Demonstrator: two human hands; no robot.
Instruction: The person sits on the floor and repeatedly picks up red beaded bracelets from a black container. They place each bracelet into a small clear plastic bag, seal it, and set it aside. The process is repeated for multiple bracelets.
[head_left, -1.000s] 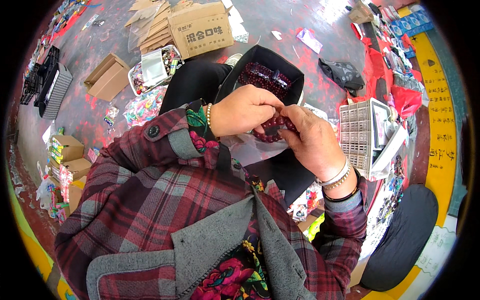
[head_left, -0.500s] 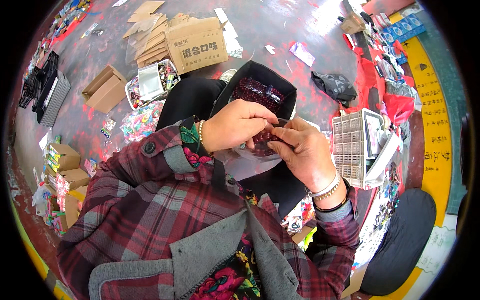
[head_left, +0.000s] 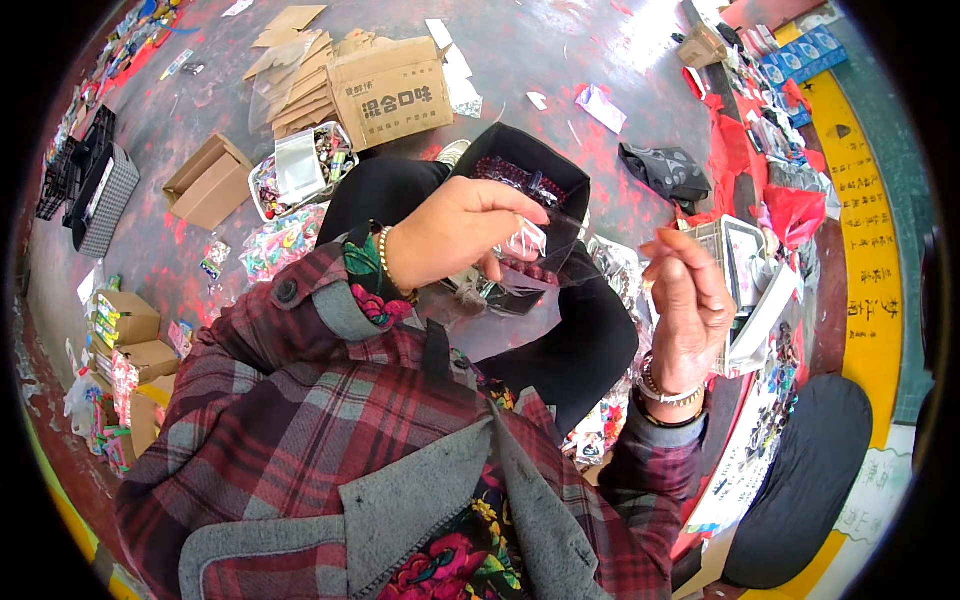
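My left hand [head_left: 450, 235] is closed on the edge of a clear plastic bag [head_left: 572, 248], over my lap. A small pale card with some red on it shows just under its fingers. Dark red beads show through or just behind the plastic. Behind the bag, a black box [head_left: 572, 172] holds more dark red beads [head_left: 500, 170] in clear wrapping. Off to the right, my right hand [head_left: 690, 305] is raised, apart from the bag. Its fingers are loosely bent and I see nothing held in them.
A white basket [head_left: 738, 350] stands beyond my right hand. On the left are a white tray of small wrapped items [head_left: 335, 160], an open cardboard box [head_left: 208, 180] and a pile of colourful packets [head_left: 285, 245]. Flattened cardboard [head_left: 390, 95] lies ahead, with a dark bag [head_left: 665, 175] at right.
My right hand has let go of the bag and moved right, away from it. My left hand still holds the bag, slightly higher, and the pale card now shows.
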